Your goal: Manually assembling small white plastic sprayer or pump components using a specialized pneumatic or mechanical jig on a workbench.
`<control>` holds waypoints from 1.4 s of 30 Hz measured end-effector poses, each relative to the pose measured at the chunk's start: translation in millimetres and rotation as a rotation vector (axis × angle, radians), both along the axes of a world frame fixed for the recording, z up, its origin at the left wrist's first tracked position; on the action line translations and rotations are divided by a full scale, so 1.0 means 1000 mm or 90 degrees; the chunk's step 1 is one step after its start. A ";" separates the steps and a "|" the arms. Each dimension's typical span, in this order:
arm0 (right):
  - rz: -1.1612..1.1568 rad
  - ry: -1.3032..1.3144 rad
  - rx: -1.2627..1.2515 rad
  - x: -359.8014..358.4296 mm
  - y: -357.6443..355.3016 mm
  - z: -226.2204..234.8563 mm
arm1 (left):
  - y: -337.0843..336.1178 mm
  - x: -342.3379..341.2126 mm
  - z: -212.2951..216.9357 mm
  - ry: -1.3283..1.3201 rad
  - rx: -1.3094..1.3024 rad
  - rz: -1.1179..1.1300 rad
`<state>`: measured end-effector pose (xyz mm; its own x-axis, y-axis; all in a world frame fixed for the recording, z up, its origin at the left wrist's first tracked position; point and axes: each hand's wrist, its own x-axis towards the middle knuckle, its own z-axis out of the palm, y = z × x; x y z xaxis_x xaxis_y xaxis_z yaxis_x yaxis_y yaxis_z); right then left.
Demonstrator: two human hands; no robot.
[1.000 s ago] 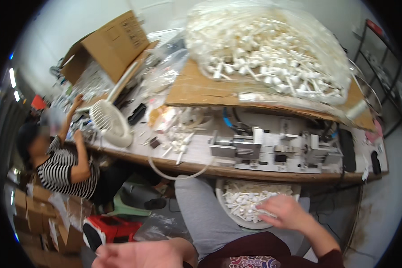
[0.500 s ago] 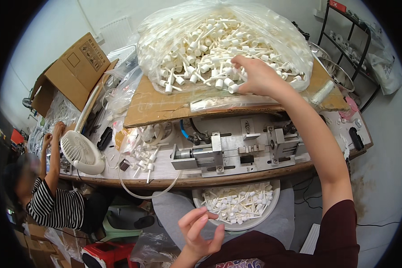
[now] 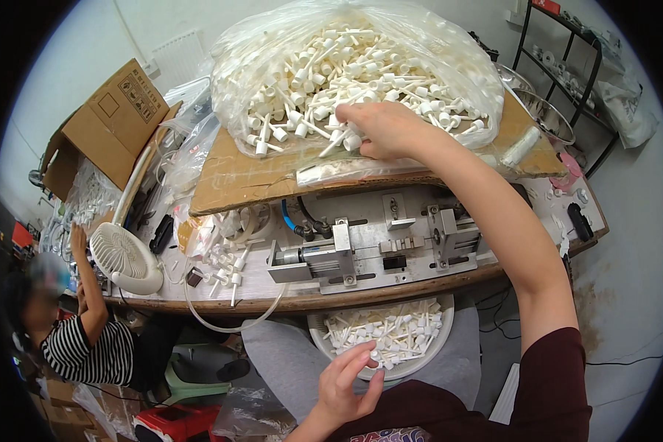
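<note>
At the front of the bagged heap, the right hand point(image 3: 379, 131) has fingertips partly lost among white parts point(image 3: 339, 77); I cannot tell whether that grip holds one. The cardboard point(image 3: 236, 175) hides the back of the metal fixture point(image 3: 392, 256). The front edge of the bench point(image 3: 309, 300) overlaps the far rim of the tub point(image 3: 318, 337). Open room lies between that edge and the left hand point(image 3: 352, 384), whose grip is half curled, thumb apart, with white parts in the tub just beyond.
</note>
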<state>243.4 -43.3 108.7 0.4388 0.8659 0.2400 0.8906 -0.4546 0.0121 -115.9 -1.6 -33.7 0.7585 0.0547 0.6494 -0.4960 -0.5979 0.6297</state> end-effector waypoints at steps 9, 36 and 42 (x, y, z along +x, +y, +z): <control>-0.047 0.068 0.203 0.007 -0.001 -0.002 | 0.001 -0.002 0.000 0.036 -0.073 -0.057; -0.167 0.967 0.824 -0.148 -0.137 -0.089 | 0.010 0.090 0.050 0.130 -0.079 -0.018; -0.221 0.947 0.753 -0.174 -0.143 -0.095 | 0.005 0.115 0.015 0.084 0.271 0.105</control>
<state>69.1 -186.7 13.5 0.9030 0.4121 -0.1216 -0.2220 0.2051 -0.9532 -0.7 3.5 -18.4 0.8393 -0.0697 0.5392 -0.3057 -0.8806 0.3621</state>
